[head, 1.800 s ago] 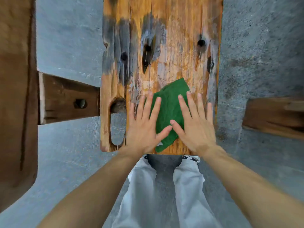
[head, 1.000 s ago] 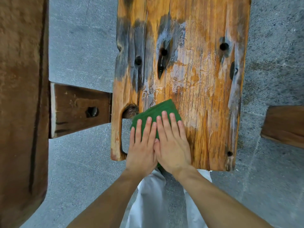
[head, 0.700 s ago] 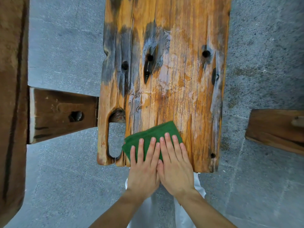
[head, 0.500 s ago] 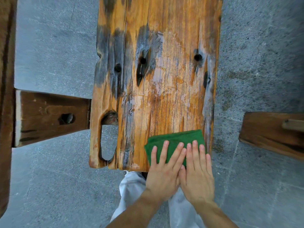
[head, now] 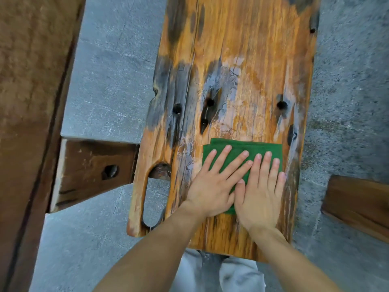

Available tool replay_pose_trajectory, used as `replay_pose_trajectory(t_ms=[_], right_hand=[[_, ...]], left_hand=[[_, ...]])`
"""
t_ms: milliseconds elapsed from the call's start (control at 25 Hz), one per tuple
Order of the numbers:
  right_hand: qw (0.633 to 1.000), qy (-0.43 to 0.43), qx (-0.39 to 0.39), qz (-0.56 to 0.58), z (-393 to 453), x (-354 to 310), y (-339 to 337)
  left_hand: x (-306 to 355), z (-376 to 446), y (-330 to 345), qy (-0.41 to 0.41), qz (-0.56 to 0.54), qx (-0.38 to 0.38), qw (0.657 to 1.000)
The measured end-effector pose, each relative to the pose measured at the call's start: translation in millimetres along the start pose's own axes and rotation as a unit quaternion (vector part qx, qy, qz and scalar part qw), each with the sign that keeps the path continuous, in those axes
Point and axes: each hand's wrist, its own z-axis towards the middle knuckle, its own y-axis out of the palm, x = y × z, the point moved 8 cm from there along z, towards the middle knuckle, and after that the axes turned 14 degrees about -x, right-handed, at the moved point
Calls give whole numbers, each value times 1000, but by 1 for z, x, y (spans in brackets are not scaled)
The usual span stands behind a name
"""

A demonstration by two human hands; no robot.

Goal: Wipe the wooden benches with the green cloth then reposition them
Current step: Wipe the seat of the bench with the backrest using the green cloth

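Grey stone floor [head: 109, 66] w/ wooden bench [head: 242, 60]. Left hand [head: 212, 186] & right hand [head: 261, 197] flat, fingers spread, pressing green cloth [head: 252, 146]. Risk: cloth snagging on cracks/holes, bunching.

Both forearms enter from the lower edge, bare, converging toward centre. Left hand [head: 212, 186] lies flat, palm down, fingers [head: 224, 158] straight and slightly spread, angled up and to the right. Right hand [head: 260, 197] lies flat just beside it, palm down, fingers together and pointing straight ahead; its thumb touches the left hand's little-finger edge, and both wrists are roughly level.
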Motion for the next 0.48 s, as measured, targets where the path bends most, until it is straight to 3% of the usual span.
replay_pose_trajectory(t_ms=[280,480], right_hand=[[992,-113,-14,-58,48,-134,-4],[972,-214,-37,-92,59,-174,-4]], left_hand=[[-128,-41,-16,-136,-13,47,990],[-151,-60,-8,-249,-25,49,967]])
